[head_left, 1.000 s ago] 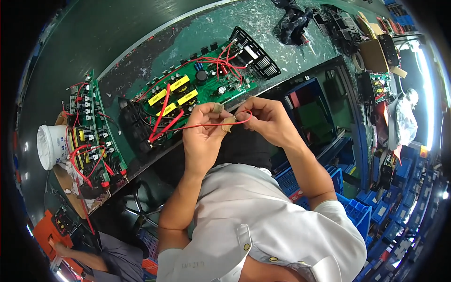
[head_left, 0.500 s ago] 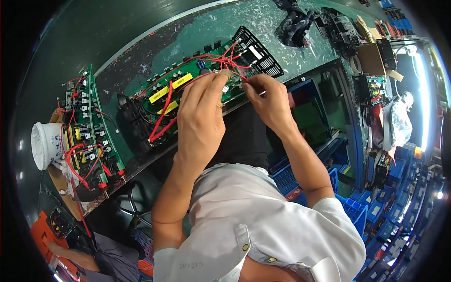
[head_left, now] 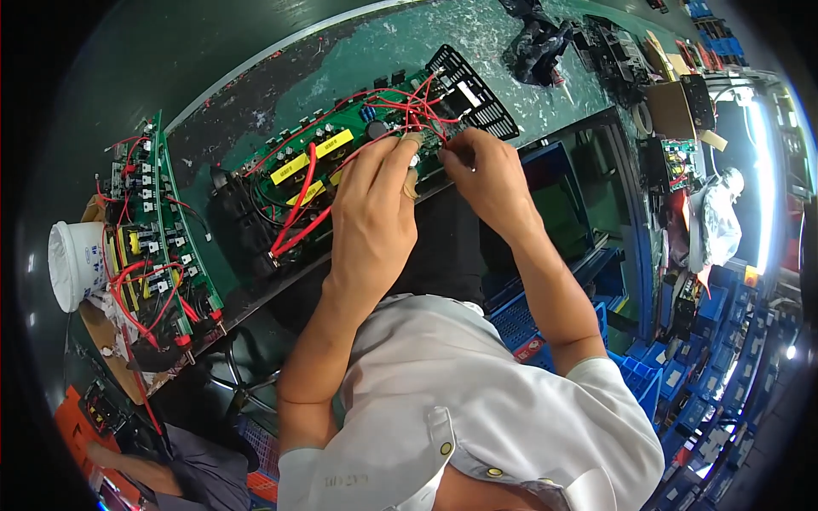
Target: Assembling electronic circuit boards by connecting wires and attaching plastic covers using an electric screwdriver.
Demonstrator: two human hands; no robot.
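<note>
The green circuit board (head_left: 432, 156) lies on the worktop (head_left: 362, 55), red wires (head_left: 415, 106) already reaching the black slotted panel (head_left: 488, 106). Left hand (head_left: 375, 213) and right hand (head_left: 492, 180) bend over its near edge; whether their fingers (head_left: 394, 170) grip anything, I can't tell. Wiring looks well along, though seemingly unfinished.

The person (head_left: 511, 392) wears a white short-sleeved shirt (head_left: 528, 409) with yellowish buttons (head_left: 494, 472), dark trousers (head_left: 443, 251) and finger cots (head_left: 410, 184).

Electronics workshop, wired circuit boards (head_left: 313, 157), green workbench (head_left: 409, 44), blue bins (head_left: 712, 303)
</note>
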